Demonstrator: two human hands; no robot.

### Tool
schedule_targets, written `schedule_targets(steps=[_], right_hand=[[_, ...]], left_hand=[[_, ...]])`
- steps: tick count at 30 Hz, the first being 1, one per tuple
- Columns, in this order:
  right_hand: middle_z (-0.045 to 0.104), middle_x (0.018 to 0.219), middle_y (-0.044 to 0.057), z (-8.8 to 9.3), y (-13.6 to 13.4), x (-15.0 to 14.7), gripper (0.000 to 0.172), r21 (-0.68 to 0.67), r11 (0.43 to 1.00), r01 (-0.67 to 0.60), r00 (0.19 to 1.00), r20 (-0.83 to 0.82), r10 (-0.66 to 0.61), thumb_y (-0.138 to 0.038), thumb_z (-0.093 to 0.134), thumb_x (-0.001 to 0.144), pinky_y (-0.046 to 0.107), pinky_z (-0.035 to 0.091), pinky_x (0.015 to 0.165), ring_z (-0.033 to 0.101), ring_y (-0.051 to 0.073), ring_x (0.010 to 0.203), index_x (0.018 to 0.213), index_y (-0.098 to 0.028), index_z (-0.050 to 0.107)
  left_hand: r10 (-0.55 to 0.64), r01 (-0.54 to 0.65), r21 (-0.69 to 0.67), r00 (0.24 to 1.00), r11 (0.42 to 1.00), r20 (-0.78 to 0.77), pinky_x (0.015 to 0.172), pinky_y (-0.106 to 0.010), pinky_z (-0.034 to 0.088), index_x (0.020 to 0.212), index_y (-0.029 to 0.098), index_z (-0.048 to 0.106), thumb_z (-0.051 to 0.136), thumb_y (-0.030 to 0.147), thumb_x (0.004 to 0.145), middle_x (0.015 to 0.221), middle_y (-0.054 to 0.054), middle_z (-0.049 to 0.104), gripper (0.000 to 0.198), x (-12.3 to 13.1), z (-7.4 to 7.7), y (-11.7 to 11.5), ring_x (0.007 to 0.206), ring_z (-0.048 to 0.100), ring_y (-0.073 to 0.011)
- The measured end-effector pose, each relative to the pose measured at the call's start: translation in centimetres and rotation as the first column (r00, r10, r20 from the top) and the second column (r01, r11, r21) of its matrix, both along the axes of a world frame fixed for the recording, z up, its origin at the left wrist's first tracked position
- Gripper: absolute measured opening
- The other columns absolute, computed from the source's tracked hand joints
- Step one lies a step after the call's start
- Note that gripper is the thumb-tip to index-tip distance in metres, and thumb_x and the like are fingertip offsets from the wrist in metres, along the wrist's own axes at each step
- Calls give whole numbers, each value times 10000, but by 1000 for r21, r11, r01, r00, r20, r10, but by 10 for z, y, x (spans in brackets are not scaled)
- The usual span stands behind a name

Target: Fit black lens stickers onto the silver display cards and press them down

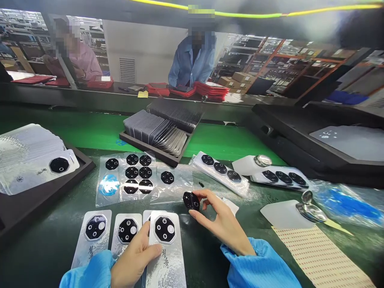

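Note:
My left hand [135,254] is closed around the edge of a silver phone back panel [168,266] with a black octagonal camera plate at its top. Its thumb lies on the front face. Two similar panels, a left one [82,244] and a middle one [115,248], lie beside it, and another is mostly hidden behind the held panel. Between the thumb and fingers of my right hand [220,220] is a black octagonal camera lens cover [188,200], held tilted above the table. Clear film sheets [159,196] carrying several like covers lie just beyond both hands.
A black tray [87,162] of fanned panels stands at left, a divided tray [171,162] of thin plates at the back. On the right are lens strips [222,176], metal-knobbed dispensers [312,212], a sticker sheet [324,256] and a black foam box [330,160]. Two people sit beyond.

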State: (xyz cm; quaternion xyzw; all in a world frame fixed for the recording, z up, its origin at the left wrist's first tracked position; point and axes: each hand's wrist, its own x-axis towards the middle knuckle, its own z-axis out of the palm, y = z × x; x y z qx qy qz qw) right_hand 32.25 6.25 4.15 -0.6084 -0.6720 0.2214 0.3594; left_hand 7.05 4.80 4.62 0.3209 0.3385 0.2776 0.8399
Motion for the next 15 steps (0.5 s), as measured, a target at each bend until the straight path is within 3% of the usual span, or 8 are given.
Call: schedule_targets(steps=[4, 7, 11, 15], right_hand=[[633, 1069, 73, 1, -19, -11, 399, 163, 978, -129, 982, -116, 149, -307, 601, 839, 381, 516, 775, 606, 239, 896, 1216, -267, 479], [648, 1072, 91, -4, -34, -27, 485, 315, 906, -282, 922, -170, 347, -367, 558, 867, 405, 522, 793, 616, 259, 953, 1308, -255, 392], [687, 1093, 96, -13, -43, -40, 592, 392, 816, -424, 893, 32, 449, -439, 581, 834, 392, 505, 706, 652, 257, 854, 1350, -267, 350], [714, 1123, 107, -18, -43, -40, 579, 391, 755, -527, 848, 186, 496, -463, 592, 815, 364, 488, 649, 693, 263, 820, 1317, -265, 384]], left_hand=[[-2, 2, 3, 1000, 1000, -9, 1097, -399, 328, 1387, 191, 412, 622, 231, 858, 1306, -94, 590, 571, -1, -1, 0, 1309, 459, -262], [-19, 19, 25, 1000, 1000, 3, 1090, -414, 338, 1395, 185, 401, 625, 248, 862, 1291, -101, 597, 581, -1, 1, 1, 1300, 468, -275], [-21, 34, 142, 995, 989, -96, 1116, -428, 304, 1416, 200, 387, 612, 282, 883, 1327, -100, 568, 585, -3, -2, 0, 1320, 437, -281], [15, 54, 224, 955, 973, -295, 1158, -423, 221, 1457, 188, 339, 619, 334, 875, 1418, -107, 486, 662, -10, -18, -5, 1364, 363, -305]])
